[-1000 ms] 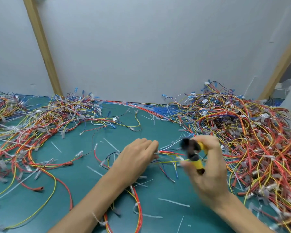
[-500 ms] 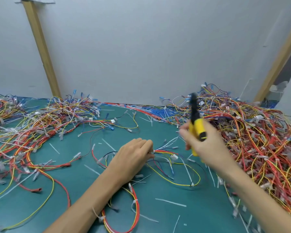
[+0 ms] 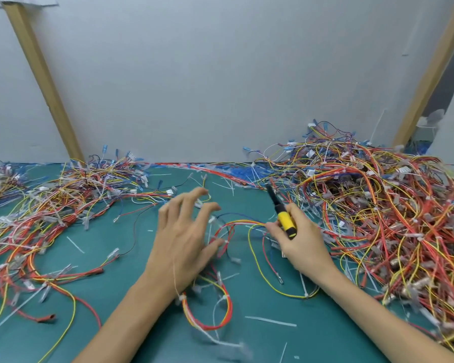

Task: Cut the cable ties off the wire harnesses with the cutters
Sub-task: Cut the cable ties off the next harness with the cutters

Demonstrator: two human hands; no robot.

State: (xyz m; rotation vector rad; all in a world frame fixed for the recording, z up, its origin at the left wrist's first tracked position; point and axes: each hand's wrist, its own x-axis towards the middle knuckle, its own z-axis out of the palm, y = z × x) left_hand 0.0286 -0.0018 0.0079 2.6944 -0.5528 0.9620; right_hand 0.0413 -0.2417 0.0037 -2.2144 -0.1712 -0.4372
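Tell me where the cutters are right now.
In the head view the cutters sit right of centre, gripped in the right hand, black tip pointing up-left toward the back wall, beside the big wire pile on the right.

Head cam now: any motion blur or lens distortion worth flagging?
Head view: the left hand is motion-smeared, fingers ghosted; the right hand and its yellow-handled cutters are sharper; wide-angle bend tilts the wooden posts outward; light is flat, no glare.
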